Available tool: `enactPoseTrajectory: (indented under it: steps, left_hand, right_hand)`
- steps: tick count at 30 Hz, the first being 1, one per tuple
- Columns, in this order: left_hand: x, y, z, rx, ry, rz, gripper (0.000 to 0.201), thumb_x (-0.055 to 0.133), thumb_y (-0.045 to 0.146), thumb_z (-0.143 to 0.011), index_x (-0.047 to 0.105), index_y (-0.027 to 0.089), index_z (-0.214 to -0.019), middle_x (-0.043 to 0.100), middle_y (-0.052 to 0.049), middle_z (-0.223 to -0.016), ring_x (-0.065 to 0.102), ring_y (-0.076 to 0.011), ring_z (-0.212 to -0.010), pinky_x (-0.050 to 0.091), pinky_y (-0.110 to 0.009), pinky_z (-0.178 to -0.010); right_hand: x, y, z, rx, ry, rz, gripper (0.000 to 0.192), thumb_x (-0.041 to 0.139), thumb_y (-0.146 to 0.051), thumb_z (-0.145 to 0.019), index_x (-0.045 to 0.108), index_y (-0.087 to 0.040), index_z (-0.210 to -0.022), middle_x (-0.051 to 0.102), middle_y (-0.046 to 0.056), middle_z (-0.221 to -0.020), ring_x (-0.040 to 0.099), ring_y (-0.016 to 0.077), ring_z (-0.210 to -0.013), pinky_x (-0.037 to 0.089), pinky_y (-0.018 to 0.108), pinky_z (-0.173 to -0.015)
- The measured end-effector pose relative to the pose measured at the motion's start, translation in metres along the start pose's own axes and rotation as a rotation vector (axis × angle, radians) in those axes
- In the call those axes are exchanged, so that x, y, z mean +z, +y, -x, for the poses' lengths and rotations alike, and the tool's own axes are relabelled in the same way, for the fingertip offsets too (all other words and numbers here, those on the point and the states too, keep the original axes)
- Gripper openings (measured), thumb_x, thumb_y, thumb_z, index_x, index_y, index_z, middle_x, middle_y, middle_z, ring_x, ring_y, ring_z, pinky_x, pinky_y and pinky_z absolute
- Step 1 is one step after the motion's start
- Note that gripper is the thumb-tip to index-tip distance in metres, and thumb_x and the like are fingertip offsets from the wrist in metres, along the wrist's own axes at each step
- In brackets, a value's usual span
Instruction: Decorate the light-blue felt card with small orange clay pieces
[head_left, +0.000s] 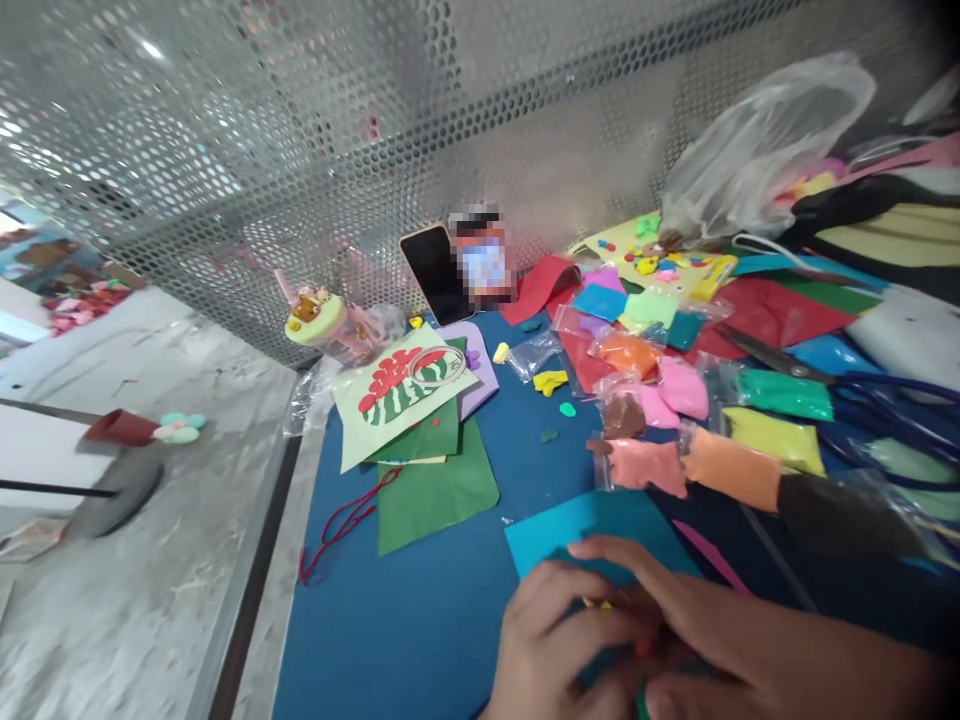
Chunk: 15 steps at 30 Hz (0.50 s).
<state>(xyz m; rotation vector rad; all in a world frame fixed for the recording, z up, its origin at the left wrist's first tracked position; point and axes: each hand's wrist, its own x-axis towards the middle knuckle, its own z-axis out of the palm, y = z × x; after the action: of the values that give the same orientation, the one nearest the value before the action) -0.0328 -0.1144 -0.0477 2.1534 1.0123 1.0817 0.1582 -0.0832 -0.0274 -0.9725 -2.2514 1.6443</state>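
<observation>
Head view: both hands (600,630) on teal sheet (570,530), near table edge (296,560).

Single head-worn view, tilted, facing forward and down over blue tabletop (420,620). Close to both hands at bottom edge, partly cropped. Perforated metal wall (300,150) across upper frame. Grey floor (112,600) at left. No second view.

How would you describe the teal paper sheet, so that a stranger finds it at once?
Start from the dark blue mat. At its near edge, both hands, left hand and right hand, rest on the teal paper sheet. Unlike the green sheets farther left, it is turquoise.
</observation>
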Motion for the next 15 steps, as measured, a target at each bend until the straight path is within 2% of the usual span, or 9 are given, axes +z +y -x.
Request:
enactPoseTrajectory:
  steps: [2, 5, 7, 9, 15]
  left_hand:
    - [0.001, -0.002, 0.0, -0.186, 0.089, 0.09, 0.004, 0.066, 0.021, -0.083, 0.069, 0.02, -0.082, 0.068, -0.003, -0.082, 0.067, -0.0113, -0.077, 0.054, -0.018, -0.071]
    - [0.003, -0.003, 0.001, -0.394, 0.175, 0.184, 0.005, 0.071, 0.016, -0.077, 0.072, 0.021, -0.079, 0.068, -0.001, -0.079, 0.066, -0.0102, -0.073, 0.054, -0.017, -0.068]
    - [0.005, -0.005, 0.002, -0.438, 0.196, 0.218, 0.006, 0.072, 0.016, -0.076, 0.073, 0.021, -0.077, 0.068, -0.001, -0.077, 0.066, -0.0104, -0.071, 0.054, -0.017, -0.066]
    - [0.007, -0.006, 0.003, -0.458, 0.202, 0.227, 0.005, 0.072, 0.016, -0.076, 0.074, 0.021, -0.076, 0.068, -0.002, -0.076, 0.066, -0.011, -0.07, 0.055, -0.018, -0.066]
    - [0.01, -0.007, 0.003, -0.467, 0.182, 0.201, 0.009, 0.071, 0.017, -0.076, 0.075, 0.022, -0.082, 0.068, -0.003, -0.081, 0.066, -0.0131, -0.074, 0.056, -0.021, -0.068]
  right_hand:
    - [0.002, 0.011, 0.0, 0.001, 0.106, -0.066, 0.061, 0.06, -0.037, -0.087, 0.035, -0.028, -0.142, 0.069, 0.004, -0.089, 0.068, 0.0191, -0.077, 0.055, 0.026, -0.064]
    - [0.007, 0.023, -0.006, 0.009, 0.291, -0.006, 0.03, 0.054, -0.031, -0.091, 0.051, -0.027, -0.121, 0.055, -0.002, -0.073, 0.055, 0.0142, -0.061, 0.044, 0.022, -0.052]
    - [0.008, 0.025, -0.01, -0.004, 0.344, 0.038, 0.013, 0.053, -0.026, -0.09, 0.059, -0.025, -0.102, 0.048, -0.003, -0.068, 0.05, 0.0126, -0.058, 0.039, 0.022, -0.051]
    - [0.007, 0.024, -0.014, -0.028, 0.361, 0.047, 0.007, 0.056, -0.023, -0.088, 0.062, -0.024, -0.09, 0.048, -0.003, -0.067, 0.05, 0.012, -0.058, 0.04, 0.023, -0.053]
    - [0.009, 0.023, -0.015, -0.156, 0.416, -0.051, 0.016, 0.056, -0.015, -0.087, 0.066, -0.025, -0.095, 0.061, 0.0, -0.082, 0.06, 0.0107, -0.066, 0.048, 0.022, -0.06]
